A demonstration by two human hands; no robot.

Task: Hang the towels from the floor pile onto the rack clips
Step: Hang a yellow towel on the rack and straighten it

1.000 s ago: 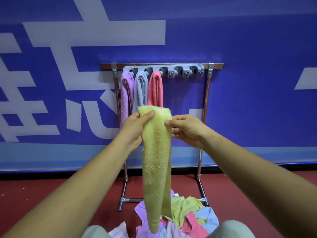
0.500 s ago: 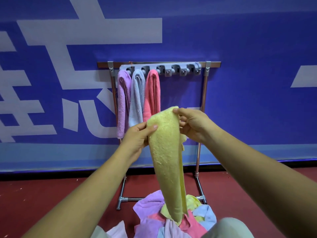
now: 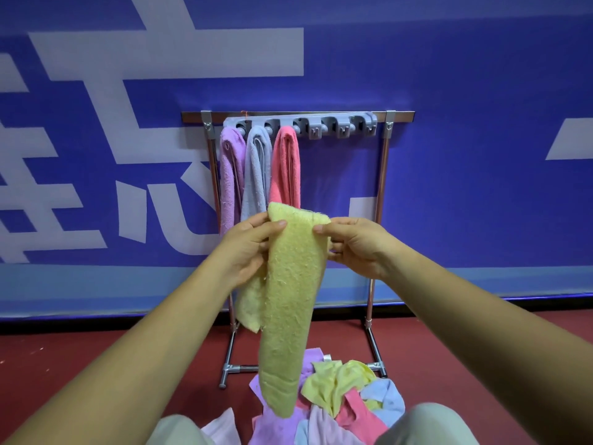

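I hold a long yellow towel (image 3: pixel 288 303) folded lengthwise in front of me, below the rack. My left hand (image 3: pixel 248 248) pinches its top left edge with thumb on the front. My right hand (image 3: pixel 356 245) pinches the top right corner. The towel hangs down over the floor pile (image 3: pixel 340 403) of purple, yellow, pink and blue towels. On the grey clip strip (image 3: pixel 324 125) hang a purple towel (image 3: pixel 229 178), a grey-blue towel (image 3: pixel 256 175) and a pink towel (image 3: pixel 285 165). The three clips to the right of them hold nothing.
The metal rack (image 3: pixel 383 200) stands on a red floor (image 3: pixel 64 358) against a blue wall banner with white lettering. My knees (image 3: pixel 423 425) frame the pile at the bottom edge.
Both hands have levelled out at the towel's top edge, the right one lower and further right than before. The towel now hangs straighter, with a second layer showing behind on the left.
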